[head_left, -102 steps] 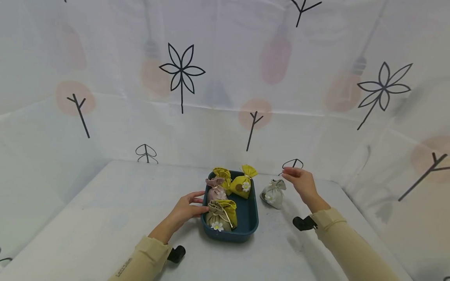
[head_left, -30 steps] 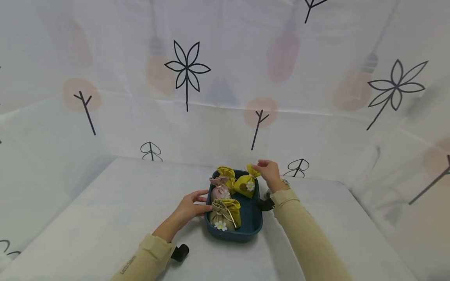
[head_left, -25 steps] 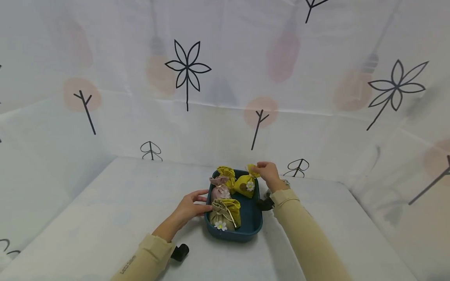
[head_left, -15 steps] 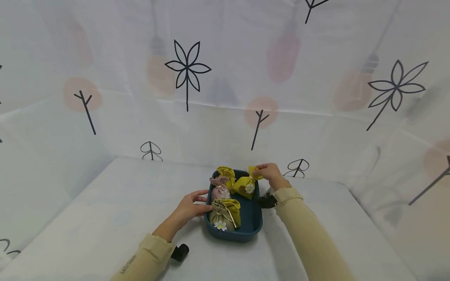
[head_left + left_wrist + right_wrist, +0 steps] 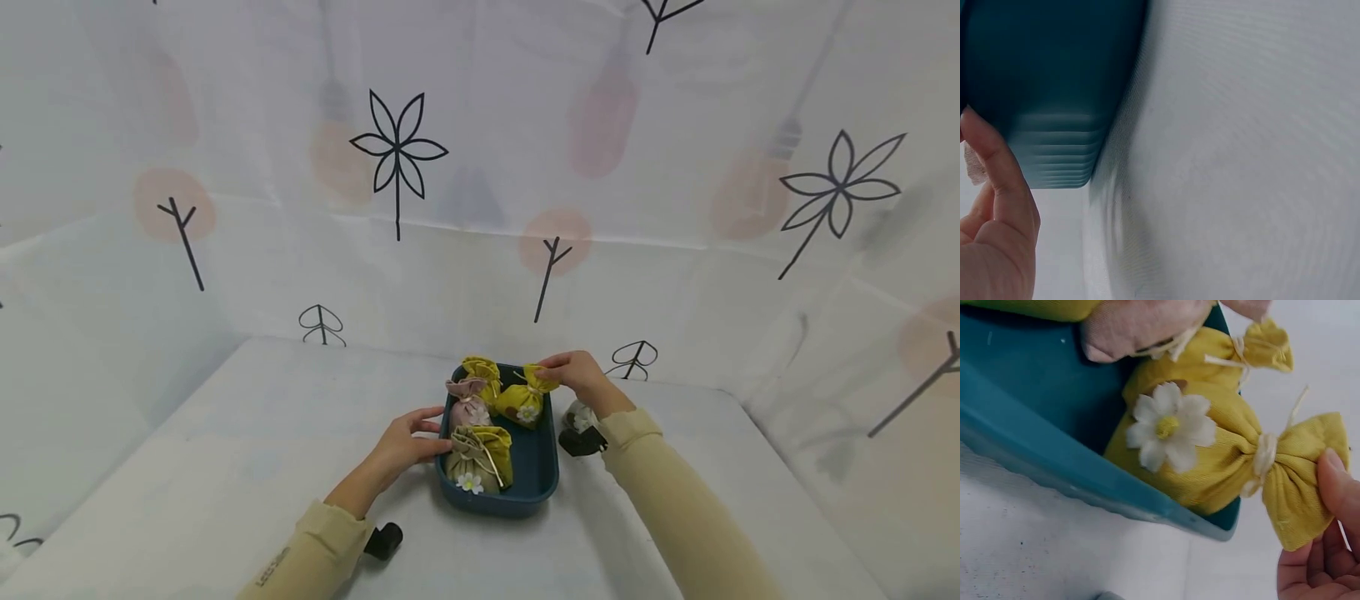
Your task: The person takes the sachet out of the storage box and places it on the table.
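The yellow pouch [image 5: 521,402] with a white daisy on its front lies tilted at the far right corner of the blue tray [image 5: 537,467], its tied top sticking out over the rim. The right hand [image 5: 581,375] pinches that gathered top, and the wrist view shows its fingers [image 5: 1338,487] clamped on the cloth just past the cream tie. Crowding it on the left are a second yellow pouch [image 5: 480,375] at the far left corner and a pink pouch [image 5: 467,402] touching its side. Nearer the person, an olive pouch [image 5: 477,458] with its own small daisy fills the front left of the tray. The left hand [image 5: 401,446] rests against the tray's left wall, fingers [image 5: 994,181] lightly bent and pressing on the outside of it. Outside the tray, just to the right and partly hidden behind the right wrist, a grey pouch [image 5: 579,414] sits on the white desk [image 5: 225,467]. A pale printed cloth [image 5: 397,167] with black flowers and twigs hangs behind and to both sides.
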Tool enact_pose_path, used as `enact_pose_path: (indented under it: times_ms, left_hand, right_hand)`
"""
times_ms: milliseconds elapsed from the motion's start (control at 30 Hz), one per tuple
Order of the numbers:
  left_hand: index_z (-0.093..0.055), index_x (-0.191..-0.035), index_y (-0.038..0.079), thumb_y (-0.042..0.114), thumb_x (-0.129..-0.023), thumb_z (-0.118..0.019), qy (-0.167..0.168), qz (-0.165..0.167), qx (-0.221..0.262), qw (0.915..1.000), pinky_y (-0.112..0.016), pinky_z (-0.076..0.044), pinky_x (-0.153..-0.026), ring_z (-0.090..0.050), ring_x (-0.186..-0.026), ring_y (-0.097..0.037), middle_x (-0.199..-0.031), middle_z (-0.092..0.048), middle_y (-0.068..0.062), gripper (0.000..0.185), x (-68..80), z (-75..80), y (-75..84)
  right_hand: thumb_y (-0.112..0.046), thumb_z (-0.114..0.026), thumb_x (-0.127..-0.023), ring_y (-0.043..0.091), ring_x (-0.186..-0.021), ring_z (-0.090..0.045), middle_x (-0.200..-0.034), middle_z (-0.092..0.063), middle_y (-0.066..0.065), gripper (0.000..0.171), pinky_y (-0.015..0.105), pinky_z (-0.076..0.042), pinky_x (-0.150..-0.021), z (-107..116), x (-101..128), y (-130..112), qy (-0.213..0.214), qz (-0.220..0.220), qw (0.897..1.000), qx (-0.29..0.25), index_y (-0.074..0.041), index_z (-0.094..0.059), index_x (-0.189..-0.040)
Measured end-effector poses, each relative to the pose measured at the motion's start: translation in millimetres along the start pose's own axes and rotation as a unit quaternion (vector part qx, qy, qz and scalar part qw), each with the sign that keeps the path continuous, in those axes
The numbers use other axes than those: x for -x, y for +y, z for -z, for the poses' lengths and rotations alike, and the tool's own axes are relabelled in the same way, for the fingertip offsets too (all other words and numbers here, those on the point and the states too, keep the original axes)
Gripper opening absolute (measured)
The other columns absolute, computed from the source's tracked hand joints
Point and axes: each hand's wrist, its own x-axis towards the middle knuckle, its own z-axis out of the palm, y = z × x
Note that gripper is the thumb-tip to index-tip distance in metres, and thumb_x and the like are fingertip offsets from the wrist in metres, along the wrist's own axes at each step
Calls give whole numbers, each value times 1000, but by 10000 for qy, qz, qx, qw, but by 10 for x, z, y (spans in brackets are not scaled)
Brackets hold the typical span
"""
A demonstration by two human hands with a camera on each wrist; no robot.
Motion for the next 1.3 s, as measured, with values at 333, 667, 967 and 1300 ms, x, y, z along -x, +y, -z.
enact_pose_path:
  times_ms: [333,667,967,1300]
  left_hand:
    - [-47,-136,6,10,-77,-77,-68,-21,14,10000,-33,-54,-72,-61,-87,-20,-117,-52,-18,66,-26,13,-39]
    - [-48,-135,7,11,-77,-77,-29,-32,-29,10000,-33,-54,-72,-62,-85,-19,-116,-53,-17,65,-22,18,-46]
    - [-48,-135,7,9,-78,-76,9,-35,-15,10000,-34,-55,-71,-62,-85,-19,-117,-52,-17,64,-7,-4,-34]
    - [-47,-136,7,7,-78,-76,22,-37,-31,10000,-34,-54,-71,-61,-87,-19,-117,-52,-17,65,-13,-5,-33]
  right_hand:
    - [-11,-62,-90,27,-97,-57,-106,-63,15,22,50,-36,-100,-86,134,-90,457,424,9978,-222,3,-65,-108]
    - [-12,-63,-90,25,-95,-58,-106,-63,15,23,44,-44,-93,-89,353,-208,883,758,9926,-340,2,-66,-108]
    - [-14,-63,-91,23,-94,-59,-106,-63,15,25,37,-49,-87,4,535,-225,1128,1020,9871,-501,3,-64,-109]
    - [-17,-62,-91,23,-95,-58,-109,-61,15,28,22,-50,-77,129,785,-207,1441,895,9850,-312,2,-63,-111]
